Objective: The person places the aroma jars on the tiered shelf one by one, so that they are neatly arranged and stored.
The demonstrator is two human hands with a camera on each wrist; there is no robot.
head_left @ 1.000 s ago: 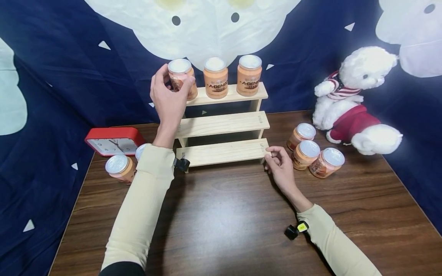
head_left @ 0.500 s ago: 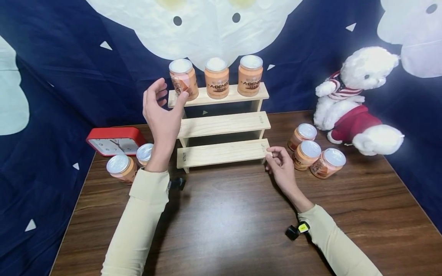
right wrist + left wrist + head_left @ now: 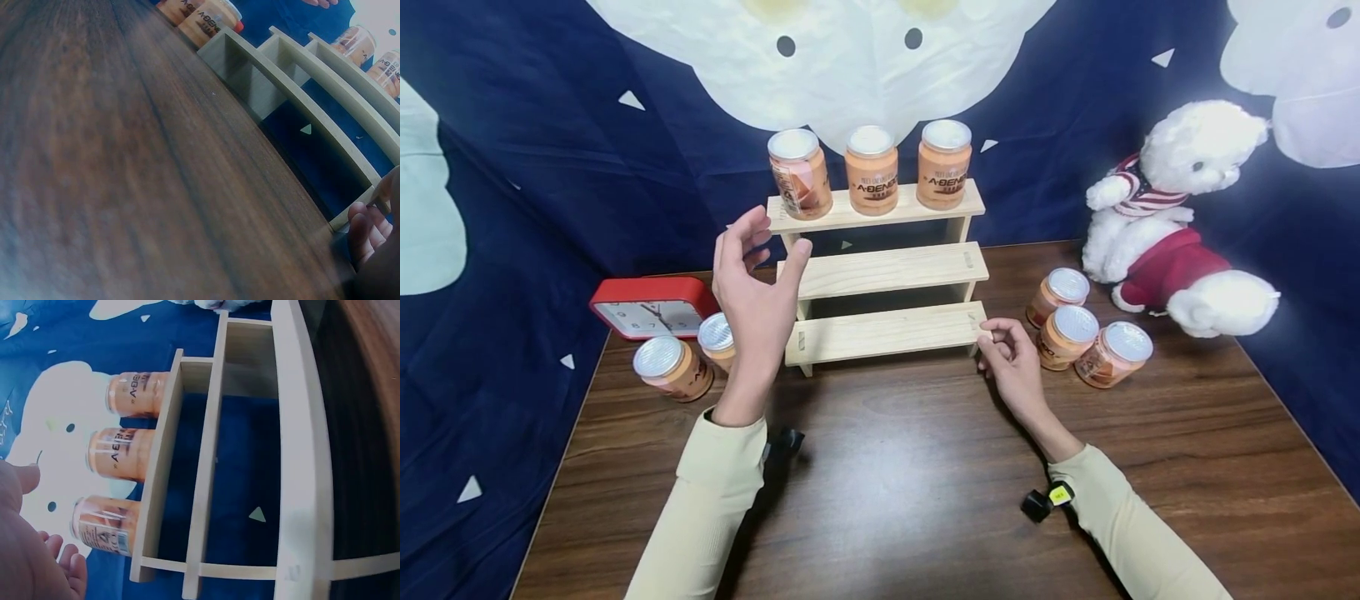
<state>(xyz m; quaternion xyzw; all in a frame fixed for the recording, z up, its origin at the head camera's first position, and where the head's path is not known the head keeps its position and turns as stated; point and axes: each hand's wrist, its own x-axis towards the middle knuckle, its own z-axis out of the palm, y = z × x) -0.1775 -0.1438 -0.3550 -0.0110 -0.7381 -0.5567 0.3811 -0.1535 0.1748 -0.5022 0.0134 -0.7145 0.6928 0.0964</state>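
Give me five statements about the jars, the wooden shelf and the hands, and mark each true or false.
1. Three jars stand on the top step of the wooden shelf. True.
2. The left hand holds a jar. False: it is raised in front of the shelf, holding nothing.
3. The right hand touches the lowest step's right end. True.
4. The middle step carries two jars. False: it is bare.
5. The red clock lies right of the shelf. False: it lies to the left.

left hand (image 3: 756, 287) raised, fingers spread, right hand (image 3: 1012, 364) loosely curled
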